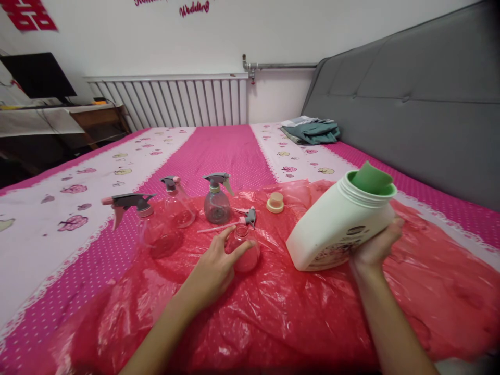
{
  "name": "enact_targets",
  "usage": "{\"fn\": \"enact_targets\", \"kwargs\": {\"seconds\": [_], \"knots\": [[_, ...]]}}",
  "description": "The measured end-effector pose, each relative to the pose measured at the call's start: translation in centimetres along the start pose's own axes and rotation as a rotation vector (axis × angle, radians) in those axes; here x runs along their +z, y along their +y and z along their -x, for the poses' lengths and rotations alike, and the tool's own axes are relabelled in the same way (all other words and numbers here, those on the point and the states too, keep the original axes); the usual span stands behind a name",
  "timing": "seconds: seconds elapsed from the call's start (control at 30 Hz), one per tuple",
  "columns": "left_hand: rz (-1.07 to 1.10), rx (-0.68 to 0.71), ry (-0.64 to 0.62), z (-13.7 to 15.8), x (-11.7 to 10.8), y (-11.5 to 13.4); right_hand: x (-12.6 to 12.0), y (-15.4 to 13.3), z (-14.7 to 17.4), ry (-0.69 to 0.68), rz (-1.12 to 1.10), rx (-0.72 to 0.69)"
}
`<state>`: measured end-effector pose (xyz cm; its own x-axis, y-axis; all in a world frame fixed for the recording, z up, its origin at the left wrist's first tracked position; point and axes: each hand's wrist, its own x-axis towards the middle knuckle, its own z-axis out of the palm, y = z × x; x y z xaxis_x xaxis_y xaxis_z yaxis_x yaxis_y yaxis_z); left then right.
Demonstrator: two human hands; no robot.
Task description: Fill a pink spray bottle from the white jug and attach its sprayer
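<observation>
My left hand (221, 260) is closed around a clear, open-necked spray bottle (247, 255) standing on the red plastic sheet (273, 312). Behind that bottle lies its loose spray head (247, 216), grey and pink with a thin tube. My right hand (377, 245) grips a large white detergent jug (332, 224), tilted with its mouth to the upper right. A green spout (371, 178) sticks out of the jug's mouth. Between jug and bottle, farther back, rests a cream cap (275, 202). What the jug contains is hidden.
Three other spray bottles with heads on stand at left: one clear (158, 234), another clear (179, 211), and a grey one (217, 205). Folded clothes (312, 130) lie on the bed by the grey headboard (410, 83). A radiator (172, 101) and a desk with a monitor (39, 75) are beyond.
</observation>
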<state>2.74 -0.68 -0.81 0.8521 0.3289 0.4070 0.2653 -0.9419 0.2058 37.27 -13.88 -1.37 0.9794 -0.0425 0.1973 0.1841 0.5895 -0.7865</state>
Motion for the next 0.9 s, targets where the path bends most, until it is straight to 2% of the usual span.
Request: {"fn": "enact_targets", "kwargs": {"seconds": [0.37, 0.7, 0.9], "knots": [[-0.020, 0.006, 0.008, 0.0, 0.3, 0.0, -0.2, 0.1, 0.1, -0.019, 0.020, -0.003], [0.031, 0.002, -0.044, -0.1, -1.0, 0.3, -0.3, 0.0, 0.0, -0.051, 0.056, -0.018], [0.034, -0.068, 0.044, 0.2, -0.8, 1.2, -0.7, 0.3, 0.2, -0.075, 0.071, -0.034]]}}
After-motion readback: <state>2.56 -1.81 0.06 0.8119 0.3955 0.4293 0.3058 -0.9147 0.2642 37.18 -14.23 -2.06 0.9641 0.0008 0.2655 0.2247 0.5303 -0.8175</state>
